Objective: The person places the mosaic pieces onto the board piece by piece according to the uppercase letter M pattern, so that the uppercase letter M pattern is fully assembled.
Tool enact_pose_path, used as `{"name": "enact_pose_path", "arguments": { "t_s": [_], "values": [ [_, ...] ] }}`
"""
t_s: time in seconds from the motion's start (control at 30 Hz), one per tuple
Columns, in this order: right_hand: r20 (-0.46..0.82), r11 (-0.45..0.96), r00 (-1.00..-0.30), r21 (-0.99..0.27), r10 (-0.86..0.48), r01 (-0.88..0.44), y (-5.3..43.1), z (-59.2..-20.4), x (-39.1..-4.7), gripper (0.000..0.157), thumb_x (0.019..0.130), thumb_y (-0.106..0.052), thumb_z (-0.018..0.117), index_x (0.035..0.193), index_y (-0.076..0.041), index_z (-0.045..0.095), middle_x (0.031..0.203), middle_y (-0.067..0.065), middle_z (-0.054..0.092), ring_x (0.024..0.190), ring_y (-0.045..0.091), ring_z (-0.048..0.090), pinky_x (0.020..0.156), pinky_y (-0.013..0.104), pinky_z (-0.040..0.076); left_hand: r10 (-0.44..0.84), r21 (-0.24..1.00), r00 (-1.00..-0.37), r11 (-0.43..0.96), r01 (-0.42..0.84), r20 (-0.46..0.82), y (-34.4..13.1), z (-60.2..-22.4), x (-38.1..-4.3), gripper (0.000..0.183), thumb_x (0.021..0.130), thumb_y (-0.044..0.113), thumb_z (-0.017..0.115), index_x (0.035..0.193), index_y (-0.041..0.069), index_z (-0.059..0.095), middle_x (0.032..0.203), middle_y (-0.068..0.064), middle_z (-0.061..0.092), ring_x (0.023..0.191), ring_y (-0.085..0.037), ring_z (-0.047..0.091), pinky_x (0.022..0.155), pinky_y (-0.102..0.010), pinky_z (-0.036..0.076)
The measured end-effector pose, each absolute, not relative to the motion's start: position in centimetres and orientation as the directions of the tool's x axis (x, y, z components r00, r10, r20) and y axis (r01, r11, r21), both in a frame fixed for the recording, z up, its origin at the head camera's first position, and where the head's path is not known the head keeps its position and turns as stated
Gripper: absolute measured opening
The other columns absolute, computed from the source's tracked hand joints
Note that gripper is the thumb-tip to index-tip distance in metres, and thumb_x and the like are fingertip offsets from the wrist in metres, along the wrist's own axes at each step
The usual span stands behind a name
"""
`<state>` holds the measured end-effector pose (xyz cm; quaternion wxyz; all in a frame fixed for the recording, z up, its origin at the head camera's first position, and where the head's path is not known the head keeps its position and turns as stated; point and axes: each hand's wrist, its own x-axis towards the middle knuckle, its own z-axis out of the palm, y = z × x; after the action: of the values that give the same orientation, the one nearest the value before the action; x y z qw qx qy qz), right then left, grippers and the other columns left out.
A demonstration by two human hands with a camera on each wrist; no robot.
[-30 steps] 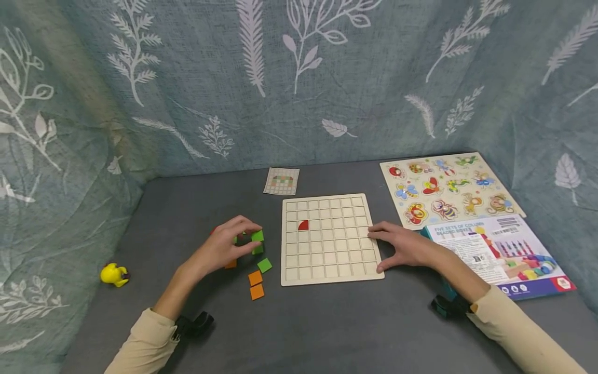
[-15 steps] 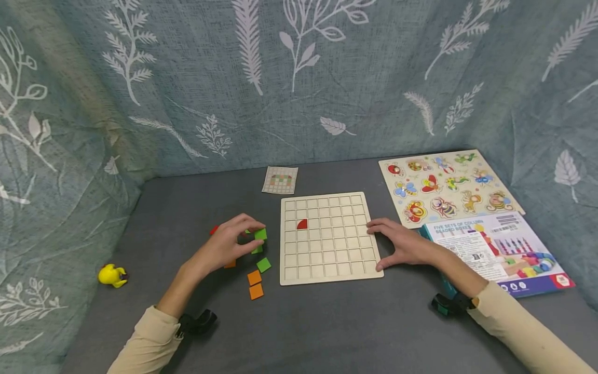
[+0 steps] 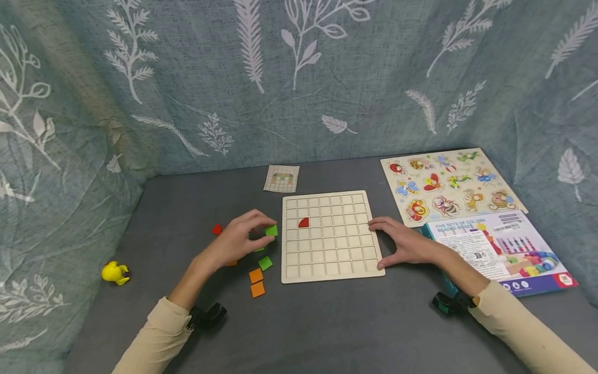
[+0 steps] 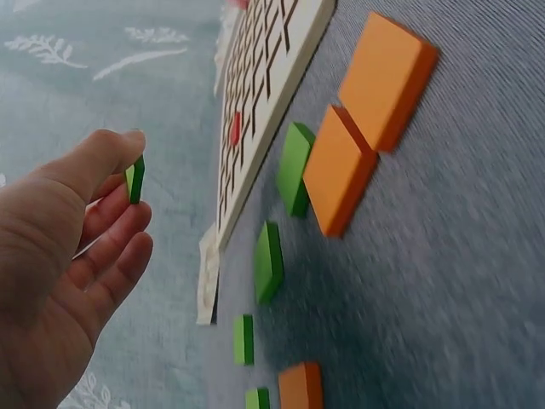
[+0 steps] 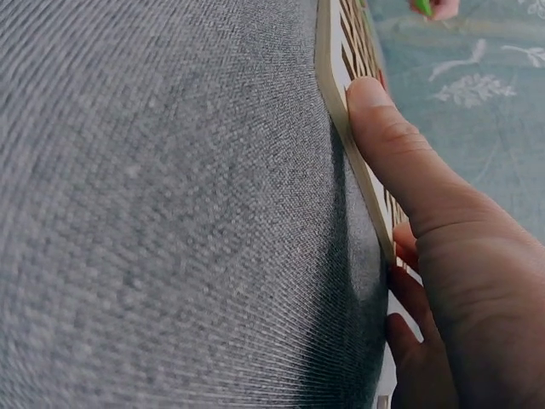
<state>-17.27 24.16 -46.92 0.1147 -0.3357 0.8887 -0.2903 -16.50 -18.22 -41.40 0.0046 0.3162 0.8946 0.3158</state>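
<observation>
My left hand (image 3: 243, 236) pinches a green square tile (image 3: 272, 230) between thumb and fingertips, raised off the table just left of the wooden grid board (image 3: 331, 254). The left wrist view shows that tile (image 4: 134, 179) edge-on in the fingers. One red quarter-round piece (image 3: 303, 223) sits in a cell toward the board's upper left. My right hand (image 3: 406, 244) rests on the board's right edge, thumb near the front corner and fingers farther back, spread apart. Below the left hand lie a loose green tile (image 3: 265, 263) and two orange tiles (image 3: 257, 283). More tiles are partly hidden beneath that hand.
A small pattern card (image 3: 282, 178) lies behind the board. An insect puzzle board (image 3: 453, 187) and a printed box (image 3: 500, 254) stand to the right. At far left is a yellow toy (image 3: 114, 272). A red piece (image 3: 217, 229) lies beyond the left wrist.
My left hand has lifted the green tile from among the loose tiles and carried it right, toward the board. The right hand has stayed at the board's edge.
</observation>
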Motion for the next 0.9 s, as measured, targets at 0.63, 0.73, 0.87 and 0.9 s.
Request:
{"name": "enact_pose_path", "arguments": {
  "t_s": [0.63, 0.73, 0.87, 0.9],
  "values": [
    [-0.017, 0.615, -0.75, -0.586, -0.661, -0.528, 24.1, -46.8, -17.3, 0.088, 0.07, -0.056, 0.08, 0.138, -0.009, 0.047, 0.147, 0.007, 0.04, 0.137, 0.027, 0.041, 0.104, 0.047, 0.042, 0.621, 0.527, -0.774, 0.618, 0.584, 0.129, -13.9, -41.7, -17.9, 0.032, 0.086, 0.02, 0.074, 0.116, 0.009, 0.068, 0.107, -0.003, 0.062, 0.095, -0.02, 0.062, 0.079, -0.036, 0.053],
    [-0.022, 0.619, -0.752, -0.585, -0.659, -0.524, 24.1, -46.8, -17.4, 0.089, 0.07, -0.057, 0.08, 0.138, -0.01, 0.047, 0.147, 0.006, 0.04, 0.137, 0.026, 0.042, 0.103, 0.047, 0.042, 0.631, 0.533, -0.764, 0.604, 0.592, 0.133, -13.7, -41.8, -18.0, 0.031, 0.087, 0.019, 0.074, 0.115, 0.008, 0.067, 0.106, -0.004, 0.062, 0.096, -0.021, 0.062, 0.079, -0.037, 0.054],
    [-0.025, 0.622, -0.755, -0.585, -0.656, -0.521, 24.1, -46.9, -17.4, 0.089, 0.07, -0.057, 0.08, 0.138, -0.01, 0.047, 0.147, 0.006, 0.04, 0.137, 0.026, 0.042, 0.104, 0.047, 0.042, 0.641, 0.538, -0.756, 0.593, 0.599, 0.135, -13.4, -41.9, -18.1, 0.031, 0.086, 0.018, 0.074, 0.115, 0.006, 0.067, 0.106, -0.005, 0.062, 0.095, -0.02, 0.062, 0.078, -0.038, 0.054],
    [-0.025, 0.621, -0.755, -0.586, -0.656, -0.52, 24.1, -46.9, -17.3, 0.089, 0.07, -0.057, 0.08, 0.138, -0.01, 0.047, 0.147, 0.006, 0.04, 0.137, 0.026, 0.042, 0.104, 0.047, 0.042, 0.642, 0.54, -0.755, 0.591, 0.6, 0.136, -13.4, -42.0, -18.2, 0.031, 0.086, 0.018, 0.074, 0.115, 0.007, 0.067, 0.106, -0.005, 0.062, 0.095, -0.02, 0.062, 0.078, -0.039, 0.054]
  ]
}}
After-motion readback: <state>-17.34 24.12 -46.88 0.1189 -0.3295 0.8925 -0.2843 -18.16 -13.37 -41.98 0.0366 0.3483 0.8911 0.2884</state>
